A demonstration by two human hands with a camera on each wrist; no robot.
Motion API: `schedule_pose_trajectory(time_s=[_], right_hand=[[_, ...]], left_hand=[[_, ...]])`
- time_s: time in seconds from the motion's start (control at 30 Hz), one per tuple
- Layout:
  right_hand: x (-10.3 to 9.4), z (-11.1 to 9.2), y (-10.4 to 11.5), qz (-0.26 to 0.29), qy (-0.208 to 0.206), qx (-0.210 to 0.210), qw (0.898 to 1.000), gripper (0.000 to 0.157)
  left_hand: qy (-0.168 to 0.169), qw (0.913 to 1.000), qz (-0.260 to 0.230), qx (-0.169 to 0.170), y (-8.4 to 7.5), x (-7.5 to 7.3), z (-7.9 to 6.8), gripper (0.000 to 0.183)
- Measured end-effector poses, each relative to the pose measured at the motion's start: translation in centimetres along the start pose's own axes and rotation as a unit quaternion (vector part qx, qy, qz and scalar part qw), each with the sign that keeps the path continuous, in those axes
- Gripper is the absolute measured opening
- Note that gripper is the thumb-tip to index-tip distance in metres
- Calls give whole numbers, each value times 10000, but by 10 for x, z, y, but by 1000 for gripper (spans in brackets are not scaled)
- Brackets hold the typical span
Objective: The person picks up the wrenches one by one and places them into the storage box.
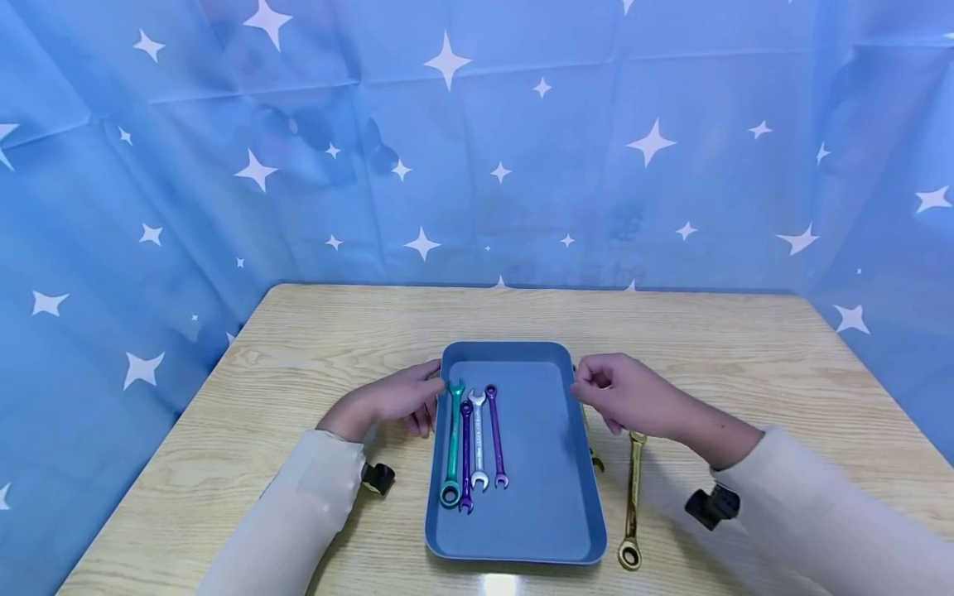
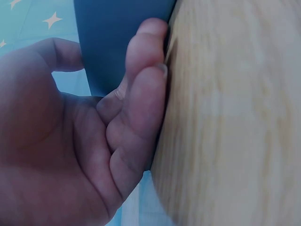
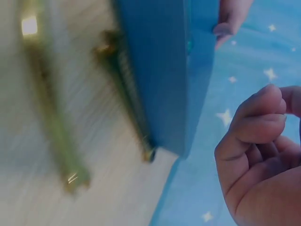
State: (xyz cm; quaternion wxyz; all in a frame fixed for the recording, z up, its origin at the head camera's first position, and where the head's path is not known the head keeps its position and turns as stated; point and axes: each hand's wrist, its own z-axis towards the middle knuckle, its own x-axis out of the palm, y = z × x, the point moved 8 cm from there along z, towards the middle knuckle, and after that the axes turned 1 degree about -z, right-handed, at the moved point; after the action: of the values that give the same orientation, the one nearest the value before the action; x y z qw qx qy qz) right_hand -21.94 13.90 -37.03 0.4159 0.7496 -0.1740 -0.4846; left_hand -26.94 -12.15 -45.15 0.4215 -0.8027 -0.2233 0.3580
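Observation:
My left hand (image 1: 398, 397) holds the left side of a blue-grey tray (image 1: 551, 463), thumb at the rim and fingers against the outer wall. Inside, along the left, lie a green wrench (image 1: 453, 447), a silver wrench (image 1: 479, 439) and two purple wrenches, one (image 1: 466, 455) left of the silver one, the other (image 1: 497, 439) right of it. My right hand (image 1: 633, 393) hovers by the tray's right rim, fingers curled around nothing. Below it a gold wrench (image 3: 124, 89) lies close along the tray's outer wall, partly hidden in the head view. Another gold wrench (image 1: 633, 501) lies farther right.
Everything stands on a light wooden table (image 1: 335, 331). A blue curtain with white stars (image 1: 522, 165) hangs behind it and at both sides. Small black devices are strapped at the left wrist (image 1: 378, 478) and right wrist (image 1: 713, 505).

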Motion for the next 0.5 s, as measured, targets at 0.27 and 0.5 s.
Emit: schedule_pose_trajectory(time_s=[0.27, 0.5], right_hand=[[-11, -20, -35, -436, -102, 385, 9983, 29], [-3, -30, -56, -1165, 494, 658, 9898, 44]], left_hand=[[-35, 10000, 30, 11, 0, -1, 0, 56], [6, 10000, 39, 46, 0, -1, 1, 57]])
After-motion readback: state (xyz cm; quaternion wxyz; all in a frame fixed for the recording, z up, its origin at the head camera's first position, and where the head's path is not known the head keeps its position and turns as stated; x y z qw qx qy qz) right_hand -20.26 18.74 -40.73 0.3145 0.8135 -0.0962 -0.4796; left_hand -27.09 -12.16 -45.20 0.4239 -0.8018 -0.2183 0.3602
